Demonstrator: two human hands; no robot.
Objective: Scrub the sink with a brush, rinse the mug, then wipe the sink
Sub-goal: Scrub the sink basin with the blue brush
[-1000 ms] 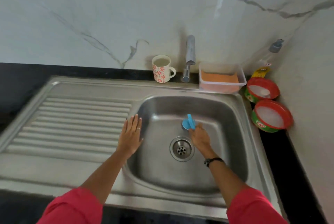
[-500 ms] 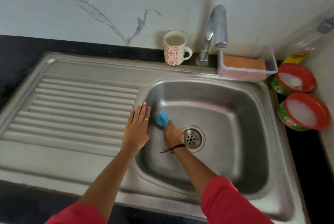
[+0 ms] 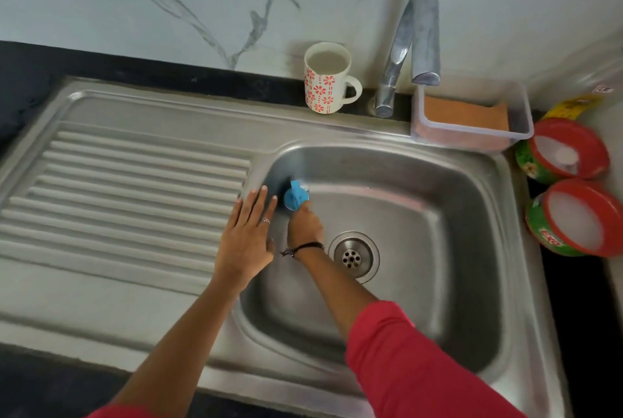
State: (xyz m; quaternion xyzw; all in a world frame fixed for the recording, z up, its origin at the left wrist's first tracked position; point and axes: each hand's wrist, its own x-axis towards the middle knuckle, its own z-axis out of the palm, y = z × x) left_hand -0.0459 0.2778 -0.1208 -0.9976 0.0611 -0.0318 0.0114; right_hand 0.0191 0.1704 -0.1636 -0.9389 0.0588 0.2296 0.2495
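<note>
Head view. One stainless steel sink (image 3: 472, 249) with a single basin and one ribbed drainboard (image 3: 128, 188) at 9 o'clock. One round drain strainer (image 3: 353, 255) in the basin floor near centre. One blue brush (image 3: 296, 195) against the basin's far-left corner, at about 11 o'clock from the drain, touching the steel. Right hand (image 3: 305, 227) inside the basin, fingers curled around the brush's near end; one black band on that wrist. Left hand (image 3: 247, 235) flat on the rim between drainboard and basin, just beside the right hand, fingers straight and slightly spread, holding nothing; one ring on a finger. Two red sleeves at 6 o'clock.

One white mug (image 3: 326, 77) with red flower print standing upright on the sink's back ledge at 12 o'clock, handle toward 3 o'clock, apart from both hands. One curved metal tap (image 3: 409, 46) just beside it toward 3 o'clock. One clear plastic tub (image 3: 521, 127) holding one orange sponge (image 3: 465, 113) under the tap spout. Two round red-rimmed green dish-soap tubs (image 3: 569, 151) (image 3: 576, 218) at 3 o'clock, white paste inside each.
</note>
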